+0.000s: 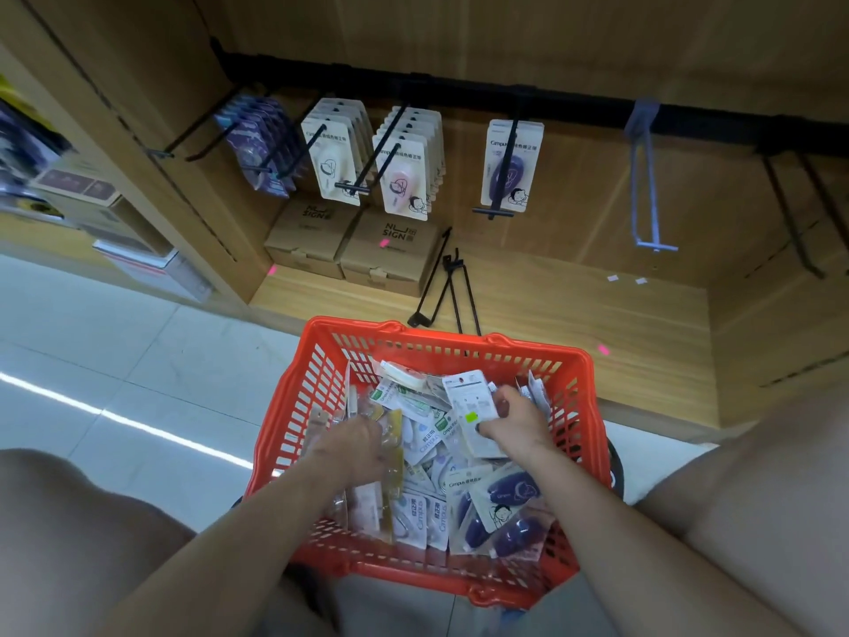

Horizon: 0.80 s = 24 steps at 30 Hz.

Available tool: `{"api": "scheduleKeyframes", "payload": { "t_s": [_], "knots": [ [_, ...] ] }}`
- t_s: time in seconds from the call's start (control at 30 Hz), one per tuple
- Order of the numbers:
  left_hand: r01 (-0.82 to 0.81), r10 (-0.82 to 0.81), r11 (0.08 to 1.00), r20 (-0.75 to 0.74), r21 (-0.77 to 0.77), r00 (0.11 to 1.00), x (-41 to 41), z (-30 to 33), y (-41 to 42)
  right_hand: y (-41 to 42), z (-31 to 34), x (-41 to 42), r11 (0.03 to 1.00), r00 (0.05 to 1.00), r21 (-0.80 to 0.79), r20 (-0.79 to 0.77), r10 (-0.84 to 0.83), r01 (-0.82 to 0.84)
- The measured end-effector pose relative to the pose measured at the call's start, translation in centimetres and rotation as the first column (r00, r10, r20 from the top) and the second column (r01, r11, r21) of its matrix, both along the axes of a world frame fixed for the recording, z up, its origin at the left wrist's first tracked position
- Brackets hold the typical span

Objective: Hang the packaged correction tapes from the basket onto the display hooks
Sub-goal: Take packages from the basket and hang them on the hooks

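Observation:
A red plastic basket (317, 374) sits in front of me, filled with several packaged correction tapes (498, 503). My right hand (517, 422) grips a white package (471, 404) by its edge, back side up, inside the basket. My left hand (353, 445) reaches into the pile at the left, fingers down among the packs; what it holds is blurred. On the wooden display above, black hooks (353, 188) carry rows of packs: purple ones (262, 140), white ones (328, 154), pink ones (404, 177) and one dark-blue pack (510, 165).
An empty pale-blue hook (645, 190) and empty black hooks (799, 209) hang at the right of the rail. Two brown cartons (386, 250) stand on the shelf base, with loose black hooks (448, 287) lying beside them. Pale floor tiles (138, 360) lie at the left.

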<state>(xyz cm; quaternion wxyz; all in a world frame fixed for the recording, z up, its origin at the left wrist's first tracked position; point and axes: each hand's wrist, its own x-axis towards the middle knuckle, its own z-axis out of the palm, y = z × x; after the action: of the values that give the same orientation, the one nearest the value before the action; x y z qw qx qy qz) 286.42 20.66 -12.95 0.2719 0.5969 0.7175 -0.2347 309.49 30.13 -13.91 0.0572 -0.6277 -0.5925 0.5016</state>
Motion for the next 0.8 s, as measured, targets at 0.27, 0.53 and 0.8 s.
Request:
{"api": "scheduleKeyframes", "payload": {
  "t_s": [0.27,0.53,0.8],
  "knots": [
    [0.038,-0.046,0.998,0.142,0.059,0.989,-1.6,1.2,1.5,-1.9,0.9,-0.6,0.725,0.726,0.196,0.41,0.552,-0.661],
    [-0.032,0.014,0.987,0.108,0.161,0.994,-1.5,-0.5,0.7,-1.7,-0.3,0.1,0.817,0.776,-0.056,0.283,0.564,-0.573],
    [-0.147,0.103,0.971,0.228,0.186,0.968,-0.9,-0.5,0.6,-1.5,-0.3,-0.3,0.755,0.657,-0.066,0.447,0.607,-0.653]
  ]
}}
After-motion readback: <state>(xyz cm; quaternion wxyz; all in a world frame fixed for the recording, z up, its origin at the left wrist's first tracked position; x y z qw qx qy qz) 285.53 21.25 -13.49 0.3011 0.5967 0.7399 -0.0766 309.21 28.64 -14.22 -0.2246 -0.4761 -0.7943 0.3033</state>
